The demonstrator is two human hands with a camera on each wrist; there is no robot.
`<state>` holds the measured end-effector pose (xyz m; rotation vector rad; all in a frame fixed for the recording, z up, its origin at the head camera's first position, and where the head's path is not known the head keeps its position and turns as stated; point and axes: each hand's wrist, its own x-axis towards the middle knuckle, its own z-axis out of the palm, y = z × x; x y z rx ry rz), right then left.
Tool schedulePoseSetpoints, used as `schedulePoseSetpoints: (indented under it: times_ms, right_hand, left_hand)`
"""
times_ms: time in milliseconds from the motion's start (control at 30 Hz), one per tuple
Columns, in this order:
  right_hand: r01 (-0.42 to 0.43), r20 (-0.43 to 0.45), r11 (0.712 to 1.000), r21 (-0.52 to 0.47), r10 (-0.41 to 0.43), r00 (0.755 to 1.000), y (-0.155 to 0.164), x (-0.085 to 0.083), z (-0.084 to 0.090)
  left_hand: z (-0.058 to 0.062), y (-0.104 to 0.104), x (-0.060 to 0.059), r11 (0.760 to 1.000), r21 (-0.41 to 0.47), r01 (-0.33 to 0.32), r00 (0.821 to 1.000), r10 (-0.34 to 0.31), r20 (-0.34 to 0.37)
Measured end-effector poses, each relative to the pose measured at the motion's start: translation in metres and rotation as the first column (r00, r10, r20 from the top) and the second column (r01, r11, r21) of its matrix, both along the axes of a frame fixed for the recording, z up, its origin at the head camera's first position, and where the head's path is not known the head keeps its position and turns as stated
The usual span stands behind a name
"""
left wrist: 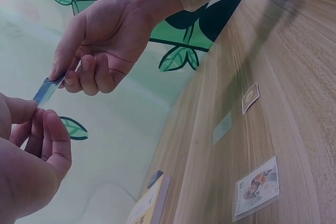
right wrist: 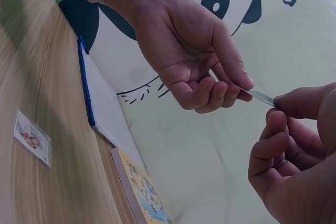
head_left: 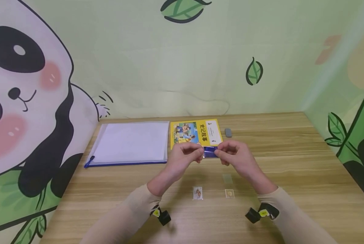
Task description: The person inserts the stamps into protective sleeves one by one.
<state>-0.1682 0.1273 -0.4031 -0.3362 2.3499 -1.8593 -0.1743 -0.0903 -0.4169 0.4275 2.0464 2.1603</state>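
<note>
Between both hands, above the table, is a small, thin glossy blue rectangle [head_left: 210,151] with a clear edge. My left hand [head_left: 183,159] pinches its left end between thumb and fingers. The right end is pinched the same way by my right hand [head_left: 239,158]. The left wrist view shows it tilted between the fingertips; edge-on in the right wrist view, it looks like a thin strip. On the table below lie a picture stamp [head_left: 197,193] in a clear sleeve, a stamp with a round motif [head_left: 229,193] and a pale see-through square [head_left: 227,178].
At the back left lies a white zip folder [head_left: 130,142] with a blue edge. Beside it is a yellow picture book [head_left: 214,130], its near edge partly behind the hands. A small grey block [head_left: 228,132] sits right of the book. A painted wall rises behind the wooden table [head_left: 285,149].
</note>
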Motion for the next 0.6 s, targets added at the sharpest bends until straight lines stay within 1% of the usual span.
schedulePoseSetpoints:
  times_ms: [167, 333, 433, 600]
  right_hand:
    - [-0.014, -0.003, 1.000, -0.025, 0.014, 1.000, 0.0001, 0.0000, -0.0014]
    - [-0.036, 0.002, 0.999, -0.034, 0.036, 0.999, 0.0009, -0.0006, -0.0027]
    - [-0.045, 0.010, 0.998, -0.036, 0.045, 0.999, 0.0016, -0.0010, -0.0021]
    - [-0.058, 0.026, 0.997, -0.045, 0.059, 0.998, 0.0030, -0.0018, 0.0003]
  left_hand:
    - [-0.0003, -0.0002, 0.0008, 1.000, 0.007, 0.005, 1.000, -0.005, 0.000]
    - [-0.0003, -0.0001, 0.0008, 1.000, 0.005, 0.009, 1.000, -0.009, 0.017]
    - [0.0005, 0.0001, 0.0011, 1.000, -0.001, 0.009, 1.000, -0.009, 0.027]
    - [0.0020, 0.0000, 0.0015, 1.000, 0.000, 0.018, 1.000, -0.018, 0.023]
